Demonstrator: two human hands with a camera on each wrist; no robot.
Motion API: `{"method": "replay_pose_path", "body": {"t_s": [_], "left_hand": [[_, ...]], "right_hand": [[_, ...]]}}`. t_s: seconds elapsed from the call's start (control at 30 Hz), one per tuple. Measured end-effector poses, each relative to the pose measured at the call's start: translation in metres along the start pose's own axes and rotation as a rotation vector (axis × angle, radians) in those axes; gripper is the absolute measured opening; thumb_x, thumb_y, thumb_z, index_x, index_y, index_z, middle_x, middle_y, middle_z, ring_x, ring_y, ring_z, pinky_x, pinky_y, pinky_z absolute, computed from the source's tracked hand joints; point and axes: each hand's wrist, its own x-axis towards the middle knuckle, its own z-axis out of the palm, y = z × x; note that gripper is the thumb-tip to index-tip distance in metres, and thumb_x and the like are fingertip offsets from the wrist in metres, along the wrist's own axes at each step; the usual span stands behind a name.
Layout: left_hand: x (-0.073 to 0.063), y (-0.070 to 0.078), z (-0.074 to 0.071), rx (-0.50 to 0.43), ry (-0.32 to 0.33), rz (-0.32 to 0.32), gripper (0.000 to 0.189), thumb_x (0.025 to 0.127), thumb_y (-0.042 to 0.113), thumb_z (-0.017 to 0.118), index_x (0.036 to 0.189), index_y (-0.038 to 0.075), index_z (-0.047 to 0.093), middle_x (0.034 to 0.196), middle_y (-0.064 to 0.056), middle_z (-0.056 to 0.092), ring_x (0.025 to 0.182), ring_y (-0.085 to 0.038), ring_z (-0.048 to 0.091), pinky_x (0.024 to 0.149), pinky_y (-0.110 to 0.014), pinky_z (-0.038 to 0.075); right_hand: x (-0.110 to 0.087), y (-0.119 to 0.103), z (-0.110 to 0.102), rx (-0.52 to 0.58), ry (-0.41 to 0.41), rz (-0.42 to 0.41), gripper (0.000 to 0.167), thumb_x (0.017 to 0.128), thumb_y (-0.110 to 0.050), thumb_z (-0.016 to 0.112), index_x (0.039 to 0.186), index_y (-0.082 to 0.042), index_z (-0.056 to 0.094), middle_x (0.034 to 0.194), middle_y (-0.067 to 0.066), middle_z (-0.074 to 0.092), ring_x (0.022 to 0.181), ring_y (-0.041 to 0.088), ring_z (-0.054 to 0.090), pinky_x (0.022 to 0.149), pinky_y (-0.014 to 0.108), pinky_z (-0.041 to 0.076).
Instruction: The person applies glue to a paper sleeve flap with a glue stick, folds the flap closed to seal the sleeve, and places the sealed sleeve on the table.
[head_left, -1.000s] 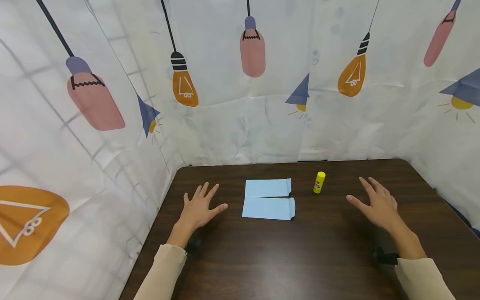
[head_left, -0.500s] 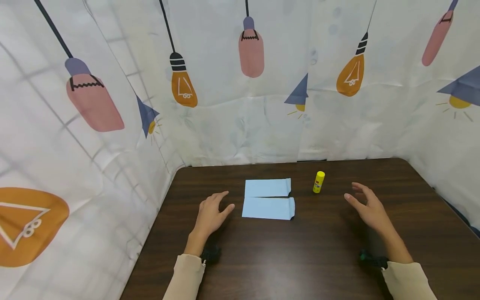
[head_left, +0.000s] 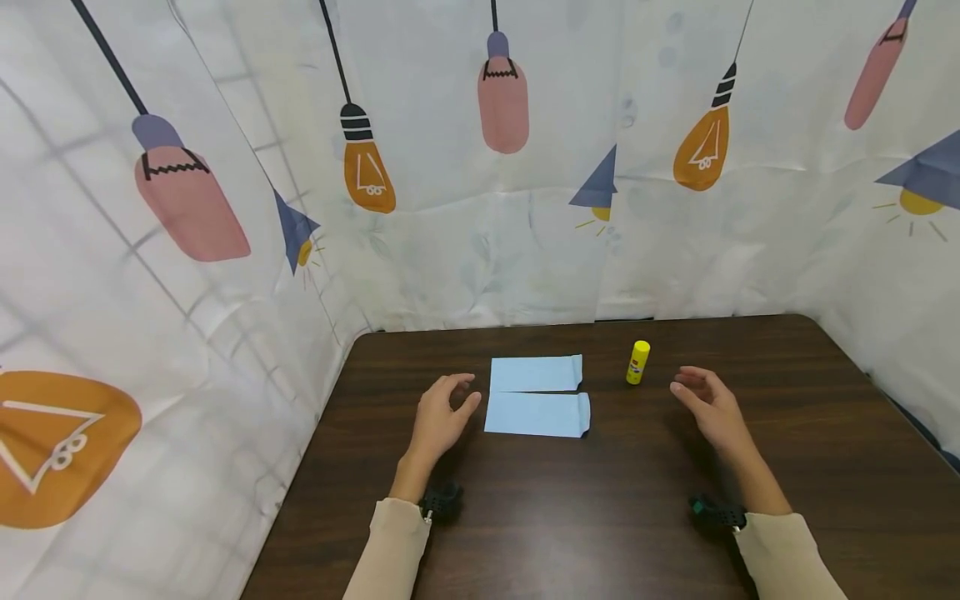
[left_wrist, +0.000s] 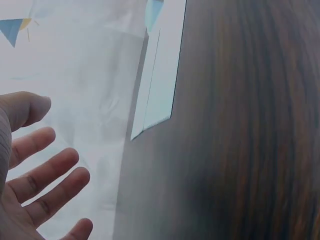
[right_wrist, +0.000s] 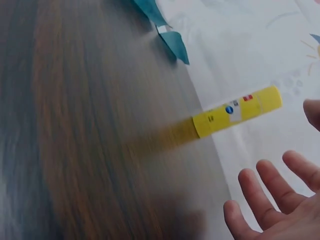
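Dark tabletop beneath two loosely curled grips

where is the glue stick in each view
Head: the glue stick stands right of centre, between the blue paper and the right hand.
Left wrist: not in this picture.
Right wrist: right of centre, about mid-height, slanting up to the right.
Shared landmark: the blue paper, near the middle in the head view, top middle in the left wrist view, and darker at top middle in the right wrist view.
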Motion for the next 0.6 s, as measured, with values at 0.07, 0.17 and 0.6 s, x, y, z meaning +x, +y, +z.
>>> {"method": "replay_pose_path", "body": {"t_s": [0.07,0.17,0.6], "left_hand": [[0.001,0.002,0.004,-0.024,0.003,-0.007,0.038,0.097,0.029,0.072,0.130,0.011,0.068,0.115,-0.008,0.069,0.109,-0.026,0.064,0.094,-0.050,0.052],[0.001,0.004,0.010,-0.055,0.003,-0.018,0.036,0.096,0.026,0.073,0.128,0.011,0.069,0.112,-0.006,0.070,0.107,-0.025,0.065,0.093,-0.048,0.052],[0.012,0.020,0.026,-0.211,0.054,-0.009,0.028,0.095,0.017,0.073,0.120,0.006,0.072,0.102,-0.006,0.072,0.092,-0.020,0.068,0.082,-0.034,0.055]], "right_hand": [[0.003,0.001,0.004,0.033,-0.012,0.020,0.066,0.105,-0.046,0.053,0.152,-0.001,0.039,0.148,0.021,0.049,0.107,-0.010,0.046,0.084,0.012,0.043],[0.006,0.001,0.010,0.085,-0.026,0.053,0.069,0.105,-0.047,0.054,0.153,-0.001,0.037,0.150,0.021,0.047,0.106,-0.011,0.046,0.084,0.009,0.044],[0.022,0.006,0.035,0.240,0.012,0.162,0.066,0.104,-0.041,0.057,0.154,-0.004,0.037,0.152,0.018,0.046,0.102,-0.013,0.050,0.086,0.007,0.045]]}}
